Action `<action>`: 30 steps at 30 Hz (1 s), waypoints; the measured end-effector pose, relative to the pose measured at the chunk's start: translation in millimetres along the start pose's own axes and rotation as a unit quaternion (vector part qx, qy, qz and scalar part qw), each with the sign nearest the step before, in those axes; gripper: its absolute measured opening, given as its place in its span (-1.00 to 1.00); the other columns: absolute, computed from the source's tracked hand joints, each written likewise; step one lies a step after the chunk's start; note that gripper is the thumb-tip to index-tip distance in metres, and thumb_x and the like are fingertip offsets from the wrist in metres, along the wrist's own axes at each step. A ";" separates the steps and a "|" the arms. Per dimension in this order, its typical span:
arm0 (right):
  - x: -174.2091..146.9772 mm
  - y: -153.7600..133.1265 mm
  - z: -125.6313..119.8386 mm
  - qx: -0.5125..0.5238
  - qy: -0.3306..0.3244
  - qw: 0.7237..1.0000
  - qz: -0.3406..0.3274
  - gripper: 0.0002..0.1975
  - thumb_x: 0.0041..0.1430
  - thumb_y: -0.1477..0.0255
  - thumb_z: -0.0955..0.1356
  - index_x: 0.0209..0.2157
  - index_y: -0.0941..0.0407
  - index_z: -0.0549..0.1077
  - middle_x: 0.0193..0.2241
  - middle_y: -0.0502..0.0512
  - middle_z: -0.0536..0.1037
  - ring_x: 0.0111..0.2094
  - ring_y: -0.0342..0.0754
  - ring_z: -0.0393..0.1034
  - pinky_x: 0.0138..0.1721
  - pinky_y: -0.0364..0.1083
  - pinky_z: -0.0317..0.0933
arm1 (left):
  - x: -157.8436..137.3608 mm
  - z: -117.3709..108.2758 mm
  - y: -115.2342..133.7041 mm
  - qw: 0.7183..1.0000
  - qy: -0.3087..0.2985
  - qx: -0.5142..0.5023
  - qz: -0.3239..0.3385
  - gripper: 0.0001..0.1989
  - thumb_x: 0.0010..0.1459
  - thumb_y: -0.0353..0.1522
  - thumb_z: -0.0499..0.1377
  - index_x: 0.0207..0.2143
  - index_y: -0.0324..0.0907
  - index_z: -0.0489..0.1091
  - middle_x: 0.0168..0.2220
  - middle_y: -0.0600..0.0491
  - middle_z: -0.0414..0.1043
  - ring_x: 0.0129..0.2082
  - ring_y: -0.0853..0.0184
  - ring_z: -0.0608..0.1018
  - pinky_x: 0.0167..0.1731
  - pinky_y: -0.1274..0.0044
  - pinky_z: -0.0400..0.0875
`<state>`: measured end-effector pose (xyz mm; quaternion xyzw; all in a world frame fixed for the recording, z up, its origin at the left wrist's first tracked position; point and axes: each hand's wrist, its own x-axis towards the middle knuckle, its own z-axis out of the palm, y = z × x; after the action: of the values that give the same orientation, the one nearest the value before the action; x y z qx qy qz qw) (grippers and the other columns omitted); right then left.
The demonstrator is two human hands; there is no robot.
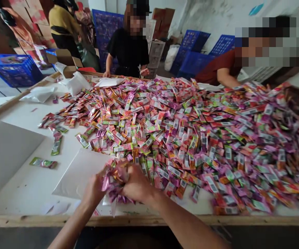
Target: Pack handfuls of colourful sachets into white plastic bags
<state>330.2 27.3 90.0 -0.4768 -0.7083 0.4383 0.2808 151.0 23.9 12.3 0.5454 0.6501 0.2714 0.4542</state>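
Observation:
Between my two hands is a bunch of small stick sachets [114,180], purple, orange and pink, held just over the near part of the table. My left hand [97,185] closes on the bunch from the left, and my right hand [136,183] wraps round its right side. Under and beside my left hand lies a clear plastic bag [79,173], flat on the table. A large heap of the same sachets [170,128], in pink, green, purple and orange, spreads from my hands to the back and right. One loose green sachet [44,163] lies at the left.
The white table [20,193] has a raised wooden edge [149,220] in front. White plastic bags [74,83] and an open carton [66,62] stand at the back left. Two people work across the heap, one in a black shirt [128,52]. Blue crates [16,69] stand beyond.

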 end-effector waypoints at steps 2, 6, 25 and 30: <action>-1.4 20.6 14.3 -0.163 -0.004 0.987 -0.005 -0.52 -0.05 0.54 0.37 -0.01 0.17 0.43 -0.30 0.14 0.60 -0.26 0.07 0.50 -0.20 -0.05 0.32 | 5.8 -9.5 -5.1 0.999 -0.010 0.009 -0.034 -0.81 -0.08 -0.18 0.15 -0.55 -0.10 0.33 -0.77 0.13 0.25 -0.79 0.31 0.32 -0.73 0.54 0.10; -10.4 54.8 37.8 -0.372 -0.025 0.927 -0.046 -0.41 0.11 0.54 0.34 0.20 0.28 0.24 -0.18 0.28 0.56 -0.16 0.13 0.45 -0.12 0.03 0.28 | 12.7 -25.5 -15.6 0.997 0.003 0.057 -0.058 -0.77 -0.01 -0.14 0.06 -0.50 -0.10 0.30 -0.77 0.20 0.20 -0.81 0.34 0.26 -0.75 0.55 0.06; 33.2 43.0 41.9 -0.411 -0.107 0.905 -0.009 -0.76 0.00 0.58 0.32 -0.27 0.14 0.55 -0.32 0.22 0.62 -0.20 0.14 0.52 -0.24 -0.06 0.25 | -21.0 -5.3 32.2 0.877 0.173 0.418 0.162 -0.78 0.16 -0.57 0.08 -0.37 -0.11 0.44 -0.36 0.05 0.46 -0.29 0.24 0.51 -0.36 0.45 0.27; 44.3 31.9 34.4 -0.386 -0.155 0.909 0.001 -0.82 0.00 0.38 0.40 -0.31 0.10 0.59 -0.31 0.19 0.65 -0.23 0.12 0.56 -0.28 -0.11 0.28 | -15.3 -6.1 38.4 0.856 0.109 0.458 0.214 -0.81 0.25 -0.44 0.11 -0.34 -0.09 0.51 -0.30 0.00 0.48 -0.23 0.20 0.50 -0.24 0.40 0.33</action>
<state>298.7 61.1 45.0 -0.4750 -0.8563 0.1989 -0.0392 163.3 20.1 52.0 0.7840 0.6140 0.0914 0.0100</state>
